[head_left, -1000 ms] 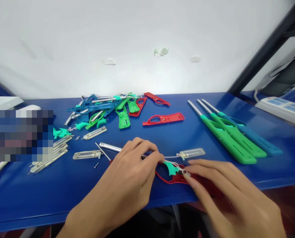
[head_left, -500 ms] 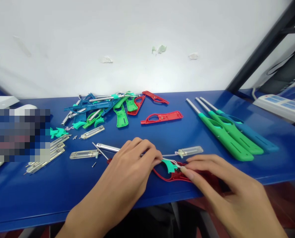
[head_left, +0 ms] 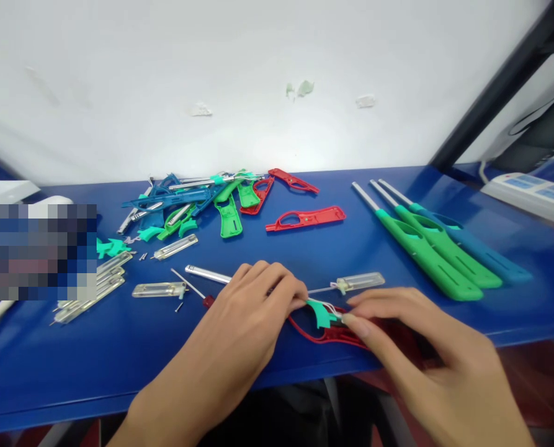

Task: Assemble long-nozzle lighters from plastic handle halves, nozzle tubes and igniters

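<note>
My left hand is closed over the front of a red lighter half-shell, and a silver metal tube sticks out to its left. Set in the shell is a teal trigger with white wires running beside it. With thumb and fingertips, my right hand pinches at the wires' right end, over the shell's rear. A thin rod with a red end passes partly beneath my left hand. Just beyond my hands lies a clear fuel tank.
Assembled green lighters and a blue one lie at right. A pile of shells and tubes is at the back, near a loose red shell. Clear tanks lie at left; a power strip is far right.
The view has shifted slightly. My right thumb and fingertips stay at the wires, and my left hand keeps its hold on the red shell.
</note>
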Demonstrator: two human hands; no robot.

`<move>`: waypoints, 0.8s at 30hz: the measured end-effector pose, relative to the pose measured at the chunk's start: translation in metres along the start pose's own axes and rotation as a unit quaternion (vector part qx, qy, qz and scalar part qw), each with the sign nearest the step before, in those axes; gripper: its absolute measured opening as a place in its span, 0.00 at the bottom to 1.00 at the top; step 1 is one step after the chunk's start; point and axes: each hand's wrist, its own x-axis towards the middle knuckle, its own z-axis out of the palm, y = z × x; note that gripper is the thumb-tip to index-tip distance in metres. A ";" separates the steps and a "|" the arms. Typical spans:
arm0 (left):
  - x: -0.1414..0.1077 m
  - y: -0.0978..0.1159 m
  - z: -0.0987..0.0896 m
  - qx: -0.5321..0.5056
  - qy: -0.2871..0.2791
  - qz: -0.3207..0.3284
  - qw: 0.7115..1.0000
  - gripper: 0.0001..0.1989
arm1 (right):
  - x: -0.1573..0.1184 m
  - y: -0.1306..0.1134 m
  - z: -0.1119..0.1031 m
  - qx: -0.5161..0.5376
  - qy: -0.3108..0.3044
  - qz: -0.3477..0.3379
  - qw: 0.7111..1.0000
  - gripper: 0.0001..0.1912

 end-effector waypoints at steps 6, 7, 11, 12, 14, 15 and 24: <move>-0.001 0.001 -0.004 -0.010 0.002 0.009 1.000 0.15 | -0.007 -0.001 0.001 0.006 -0.022 -0.030 0.999 0.03; -0.001 0.001 -0.004 -0.010 0.000 0.007 1.000 0.16 | -0.008 -0.001 0.001 0.006 -0.025 -0.031 0.999 0.03; 0.000 0.001 -0.003 -0.003 0.002 0.009 1.000 0.17 | -0.008 -0.001 -0.001 -0.001 -0.030 -0.054 0.998 0.03; 0.000 0.000 -0.003 0.000 0.004 0.014 1.000 0.17 | -0.008 0.000 -0.001 -0.009 -0.031 -0.063 0.998 0.03; 0.000 -0.001 -0.002 0.004 0.005 0.018 1.000 0.18 | -0.007 0.000 -0.002 -0.028 -0.035 -0.081 0.996 0.04; 0.000 -0.001 -0.002 0.004 0.003 0.018 1.000 0.18 | -0.007 0.000 -0.003 -0.035 -0.035 -0.088 0.995 0.04; -0.002 0.000 -0.004 -0.002 0.009 0.027 1.000 0.20 | -0.018 0.004 -0.001 -0.086 0.024 -0.153 0.984 0.08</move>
